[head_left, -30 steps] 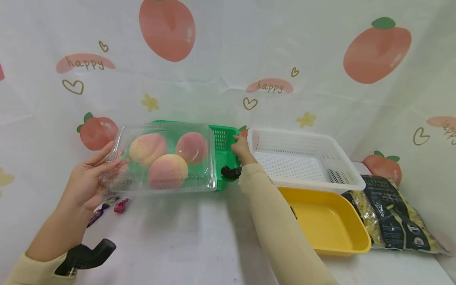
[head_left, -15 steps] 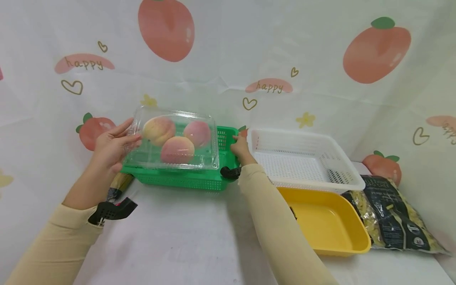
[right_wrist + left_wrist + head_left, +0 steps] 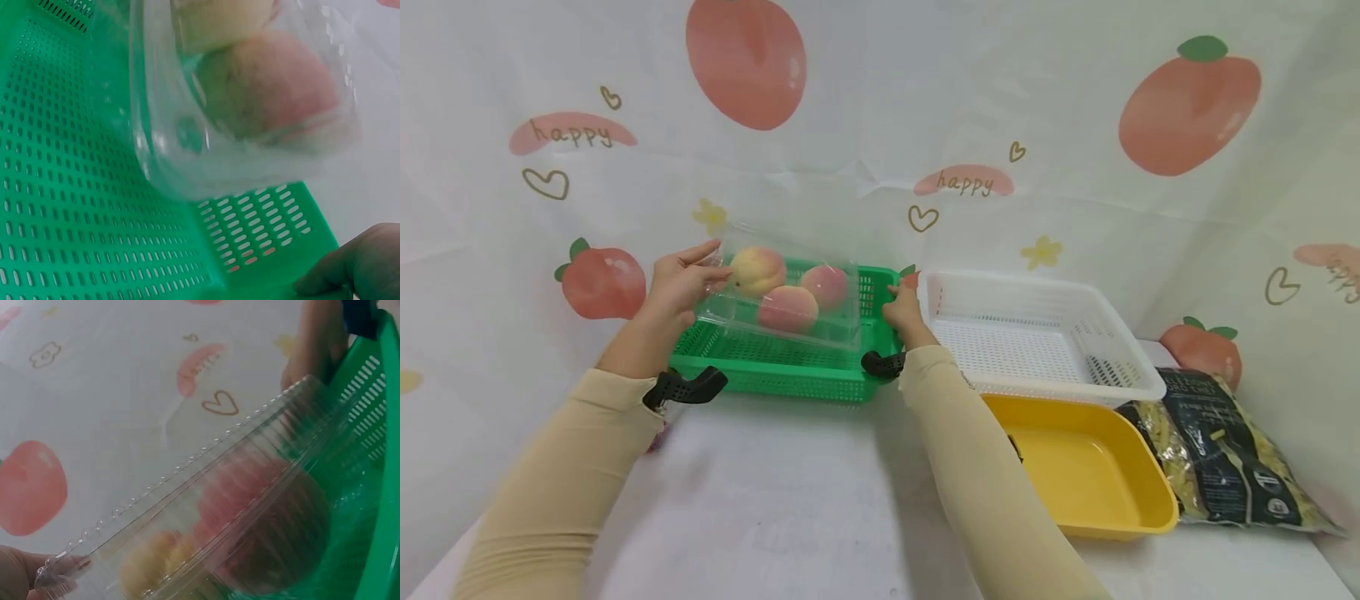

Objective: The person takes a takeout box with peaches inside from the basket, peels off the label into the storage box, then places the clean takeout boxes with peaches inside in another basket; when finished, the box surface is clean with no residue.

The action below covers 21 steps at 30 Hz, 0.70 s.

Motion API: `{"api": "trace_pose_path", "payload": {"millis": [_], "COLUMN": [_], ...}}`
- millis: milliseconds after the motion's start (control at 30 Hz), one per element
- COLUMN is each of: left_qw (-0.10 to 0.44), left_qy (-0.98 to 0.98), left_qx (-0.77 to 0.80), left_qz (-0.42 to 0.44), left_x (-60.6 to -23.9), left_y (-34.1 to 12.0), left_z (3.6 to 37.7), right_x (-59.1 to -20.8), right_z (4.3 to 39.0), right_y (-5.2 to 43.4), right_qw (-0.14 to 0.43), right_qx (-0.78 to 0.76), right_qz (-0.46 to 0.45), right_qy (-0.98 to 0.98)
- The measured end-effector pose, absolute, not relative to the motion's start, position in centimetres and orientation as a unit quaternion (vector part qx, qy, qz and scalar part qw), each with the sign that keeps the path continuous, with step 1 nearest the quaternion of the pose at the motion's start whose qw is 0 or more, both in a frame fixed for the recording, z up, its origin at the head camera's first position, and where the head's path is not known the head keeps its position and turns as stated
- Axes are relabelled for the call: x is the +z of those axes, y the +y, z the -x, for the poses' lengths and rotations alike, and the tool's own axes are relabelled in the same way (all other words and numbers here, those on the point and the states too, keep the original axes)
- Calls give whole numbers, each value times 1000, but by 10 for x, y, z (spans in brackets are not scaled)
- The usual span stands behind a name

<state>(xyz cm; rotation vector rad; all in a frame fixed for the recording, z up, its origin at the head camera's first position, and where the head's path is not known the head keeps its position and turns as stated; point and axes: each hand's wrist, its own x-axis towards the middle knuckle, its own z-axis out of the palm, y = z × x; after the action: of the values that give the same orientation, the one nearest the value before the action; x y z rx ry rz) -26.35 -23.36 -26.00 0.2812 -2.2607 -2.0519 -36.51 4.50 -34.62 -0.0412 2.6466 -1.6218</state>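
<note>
A: Where is the clear box (image 3: 786, 296) of peaches?

B: Over the green basket (image 3: 752, 358), tilted. Its right end dips down inside the basket, near the right wall, and its left end is raised above the rim. Three peaches (image 3: 787, 308) show through the lid.

A: Who has hold of it?

B: The left hand (image 3: 679, 283). It grips the raised left end, fingers curled along the edge of the box. In the left wrist view a fingertip (image 3: 15, 575) sits right at the box's corner flange (image 3: 56, 575).

A: And the right hand (image 3: 904, 312)?

B: It holds the green basket at its far right corner, fingers hooked over the rim. The right wrist view shows a finger (image 3: 340, 269) curled against the basket's edge, with the box (image 3: 250, 100) hanging tilted above the perforated floor (image 3: 75, 206).

A: Does the box touch the basket floor?

B: I cannot tell. The low end is inside the walls, but whether it rests on the bottom is not clear from any view.

A: What else lies on the surface (image 3: 790, 508)?

B: A white basket (image 3: 1037, 333) just right of the green one, touching or nearly touching it. A yellow tray (image 3: 1090, 467) sits in front of the white basket, partly tucked under its near edge. A dark bag of pasta (image 3: 1225, 454) lies beside both, at the far right. A cloth printed with peaches (image 3: 745, 58) hangs behind.
</note>
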Motion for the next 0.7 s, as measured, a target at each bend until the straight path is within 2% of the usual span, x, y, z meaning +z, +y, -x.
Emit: {"api": "trace_pose_path", "payload": {"millis": [433, 700], "left_qw": [0, 0], "left_qy": [-758, -744], "left_qx": [-649, -665], "left_qz": [-72, -65], "left_x": [-282, -294], "left_y": [-227, -217], "left_z": [296, 306], "right_x": [-346, -349], "right_z": [365, 376], "right_y": [41, 40], "right_qw": [15, 33], "right_qx": [-519, -503], "right_qz": [6, -18], "right_qy": [854, 863]}}
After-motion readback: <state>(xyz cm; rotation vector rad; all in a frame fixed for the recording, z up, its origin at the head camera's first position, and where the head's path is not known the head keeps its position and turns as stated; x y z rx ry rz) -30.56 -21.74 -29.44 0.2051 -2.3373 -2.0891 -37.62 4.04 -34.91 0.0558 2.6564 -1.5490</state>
